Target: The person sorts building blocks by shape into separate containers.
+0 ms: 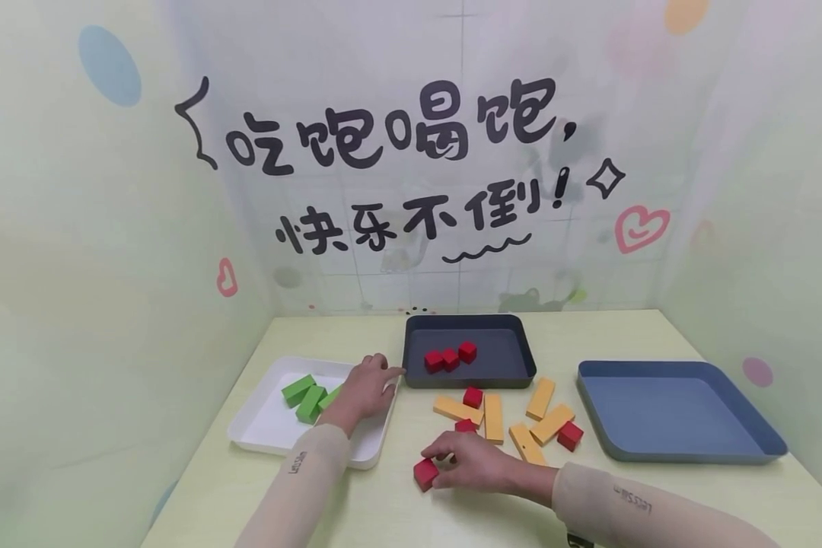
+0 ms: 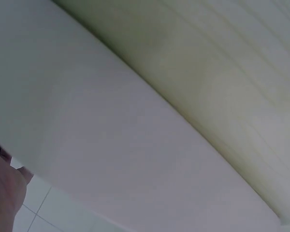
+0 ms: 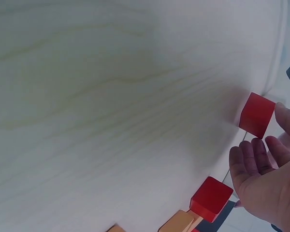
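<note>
My right hand point(image 1: 476, 464) holds a red cube point(image 1: 425, 474) between thumb and fingers near the table's front. In the right wrist view the same red cube point(image 3: 257, 115) sits between the thumb and fingertips of the right hand point(image 3: 268, 181). Over the right side of a white tray point(image 1: 267, 445) is my left hand point(image 1: 366, 387), holding nothing visible. Its index finger reaches to the near left corner of a dark grey tray point(image 1: 473, 383). Only part of the left hand point(image 2: 7, 188) shows in the left wrist view, beside the white tray's wall point(image 2: 135, 145).
Green blocks point(image 1: 310, 403) lie in the white tray, and 3 red cubes point(image 1: 450, 358) in the dark tray. Several yellow blocks point(image 1: 493, 418) and more red cubes point(image 1: 570, 435) are scattered behind and beside the right hand. A blue-grey tray point(image 1: 678, 415) stands at the right.
</note>
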Motion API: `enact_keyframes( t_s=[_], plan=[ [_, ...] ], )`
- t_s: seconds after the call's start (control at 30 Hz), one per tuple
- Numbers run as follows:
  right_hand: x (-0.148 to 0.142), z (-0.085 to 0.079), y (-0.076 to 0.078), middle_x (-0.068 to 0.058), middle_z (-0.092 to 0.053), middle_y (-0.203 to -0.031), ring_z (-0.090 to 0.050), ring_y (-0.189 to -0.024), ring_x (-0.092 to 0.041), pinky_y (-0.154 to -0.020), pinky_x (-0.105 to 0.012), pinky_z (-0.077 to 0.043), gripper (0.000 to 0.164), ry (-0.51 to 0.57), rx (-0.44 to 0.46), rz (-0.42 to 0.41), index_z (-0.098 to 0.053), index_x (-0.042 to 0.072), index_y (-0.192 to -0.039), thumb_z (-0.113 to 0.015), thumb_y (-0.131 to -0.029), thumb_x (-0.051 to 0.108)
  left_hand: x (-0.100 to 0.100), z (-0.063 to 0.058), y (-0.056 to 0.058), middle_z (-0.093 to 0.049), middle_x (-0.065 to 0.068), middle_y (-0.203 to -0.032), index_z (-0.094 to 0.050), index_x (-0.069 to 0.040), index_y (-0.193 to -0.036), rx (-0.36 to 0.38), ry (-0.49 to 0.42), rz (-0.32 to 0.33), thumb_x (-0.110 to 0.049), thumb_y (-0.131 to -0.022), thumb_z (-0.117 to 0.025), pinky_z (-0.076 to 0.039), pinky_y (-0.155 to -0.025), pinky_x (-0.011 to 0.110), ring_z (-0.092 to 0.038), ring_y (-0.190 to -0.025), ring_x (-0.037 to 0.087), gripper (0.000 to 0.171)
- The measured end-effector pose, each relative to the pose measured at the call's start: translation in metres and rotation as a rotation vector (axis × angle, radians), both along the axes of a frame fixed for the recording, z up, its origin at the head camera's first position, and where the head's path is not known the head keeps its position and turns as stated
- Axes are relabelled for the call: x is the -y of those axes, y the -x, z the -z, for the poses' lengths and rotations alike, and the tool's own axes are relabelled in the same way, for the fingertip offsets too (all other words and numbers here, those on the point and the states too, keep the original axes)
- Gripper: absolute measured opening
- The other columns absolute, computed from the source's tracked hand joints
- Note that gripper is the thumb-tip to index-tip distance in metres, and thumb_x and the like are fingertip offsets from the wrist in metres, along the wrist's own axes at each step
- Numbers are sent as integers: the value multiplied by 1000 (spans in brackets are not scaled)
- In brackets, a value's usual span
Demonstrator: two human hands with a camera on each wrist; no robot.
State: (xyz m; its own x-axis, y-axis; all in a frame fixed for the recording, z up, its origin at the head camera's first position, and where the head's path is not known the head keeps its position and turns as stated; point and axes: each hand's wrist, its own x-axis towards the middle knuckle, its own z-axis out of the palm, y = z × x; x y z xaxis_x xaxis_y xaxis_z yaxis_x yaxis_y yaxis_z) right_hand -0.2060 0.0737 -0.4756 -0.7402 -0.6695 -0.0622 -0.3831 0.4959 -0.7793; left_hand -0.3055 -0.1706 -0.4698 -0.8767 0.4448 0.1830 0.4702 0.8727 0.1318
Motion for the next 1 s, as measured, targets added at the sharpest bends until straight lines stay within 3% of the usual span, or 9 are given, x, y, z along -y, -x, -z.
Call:
enact_keyframes(
  t_s=[0.3, 0.7, 1.0],
  plan=[
    [2, 3, 3, 12, -65, -107, -59, -95, -5, -84, -23, -51, 40, -27, -21, -22, -70, 10, -123, -79, -85, 14, 0, -1, -1, -55, 13, -112, -67, -15, -128, -13, -11, -8, -17, -96, -57, -47, -88, 44, -51, -102, 29, 33],
    [4, 7, 7, 15, -64, -103, -57, -90, -2, -82, -21, -51, 40, -73, -62, -40, -70, 11, -125, -77, -86, 12, 1, -5, 2, -54, 12, -116, -66, -17, -129, 63, -9, -29, -25, -98, -58, -47, -89, 46, -50, -106, 29, 33],
    [6, 4, 4, 17, -62, -99, -56, -87, -2, -80, -21, -50, 32, -115, -106, -42, -73, 16, -117, -78, -85, 18, 0, -6, 2, -53, 14, -116, -64, -15, -132, 77, -12, -17, -24, -98, -58, -47, -90, 46, -49, -106, 30, 36]
  ],
)
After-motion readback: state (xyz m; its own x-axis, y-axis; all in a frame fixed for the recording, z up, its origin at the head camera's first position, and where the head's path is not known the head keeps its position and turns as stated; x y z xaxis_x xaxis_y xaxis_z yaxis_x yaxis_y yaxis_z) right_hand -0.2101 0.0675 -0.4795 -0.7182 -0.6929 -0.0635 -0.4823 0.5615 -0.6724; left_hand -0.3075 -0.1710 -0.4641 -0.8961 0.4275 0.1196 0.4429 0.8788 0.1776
